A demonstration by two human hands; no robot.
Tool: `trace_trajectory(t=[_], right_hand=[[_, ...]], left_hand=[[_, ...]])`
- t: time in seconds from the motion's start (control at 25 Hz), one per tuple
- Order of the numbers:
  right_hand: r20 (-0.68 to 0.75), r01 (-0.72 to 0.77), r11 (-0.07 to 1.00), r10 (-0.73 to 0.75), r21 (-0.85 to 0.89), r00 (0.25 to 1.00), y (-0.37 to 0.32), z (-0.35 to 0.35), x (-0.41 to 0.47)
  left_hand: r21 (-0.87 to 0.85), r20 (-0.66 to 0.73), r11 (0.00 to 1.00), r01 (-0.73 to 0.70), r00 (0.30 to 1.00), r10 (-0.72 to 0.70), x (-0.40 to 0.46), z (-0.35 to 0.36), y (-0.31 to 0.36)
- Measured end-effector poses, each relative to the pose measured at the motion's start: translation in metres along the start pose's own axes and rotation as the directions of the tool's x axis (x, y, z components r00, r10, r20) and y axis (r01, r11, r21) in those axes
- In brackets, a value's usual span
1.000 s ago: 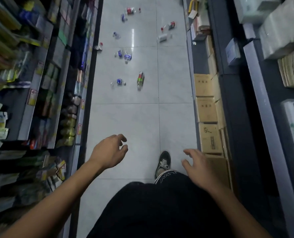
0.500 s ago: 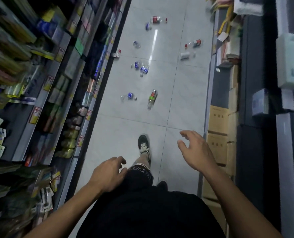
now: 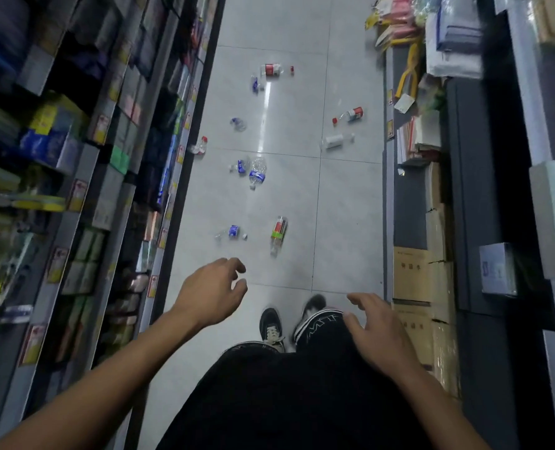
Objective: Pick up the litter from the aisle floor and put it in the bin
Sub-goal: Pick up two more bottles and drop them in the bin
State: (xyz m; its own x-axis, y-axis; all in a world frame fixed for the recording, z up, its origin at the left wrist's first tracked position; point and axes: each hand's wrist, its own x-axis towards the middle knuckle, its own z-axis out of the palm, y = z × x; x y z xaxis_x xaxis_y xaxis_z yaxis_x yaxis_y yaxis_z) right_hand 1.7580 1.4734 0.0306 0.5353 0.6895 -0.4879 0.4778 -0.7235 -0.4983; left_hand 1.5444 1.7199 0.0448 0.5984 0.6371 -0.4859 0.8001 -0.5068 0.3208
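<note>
Both hands hung open and empty: left hand [image 3: 211, 291] at seven o'clock from the green-labelled bottle [image 3: 278, 234], right hand [image 3: 371, 332] at five o'clock.

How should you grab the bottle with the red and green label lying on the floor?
Probably around its labelled middle, from above. The bottle with the red and green label lies flat on the floor, its long axis pointing roughly up the aisle, so fingers can close across its round body from both sides. Nothing touches it.
</note>
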Motion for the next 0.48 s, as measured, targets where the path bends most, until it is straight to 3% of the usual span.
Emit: trace_trajectory(t=[0.2, 0.48], right_hand=[[0.039, 0.008, 1.000, -0.008, -0.002, 0.999, -0.010, -0.041, 0.100], [0.149, 0.195, 0.971, -0.175, -0.135, 0.973, -0.053, -0.105, 0.284]], left_hand=[[-0.012, -0.006, 0.999, 0.044, 0.999, -0.044, 0.100, -0.044, 0.022], [-0.074, 0.030, 0.984, 0.161, 0.987, -0.159, 0.179, -0.062, 0.044]])
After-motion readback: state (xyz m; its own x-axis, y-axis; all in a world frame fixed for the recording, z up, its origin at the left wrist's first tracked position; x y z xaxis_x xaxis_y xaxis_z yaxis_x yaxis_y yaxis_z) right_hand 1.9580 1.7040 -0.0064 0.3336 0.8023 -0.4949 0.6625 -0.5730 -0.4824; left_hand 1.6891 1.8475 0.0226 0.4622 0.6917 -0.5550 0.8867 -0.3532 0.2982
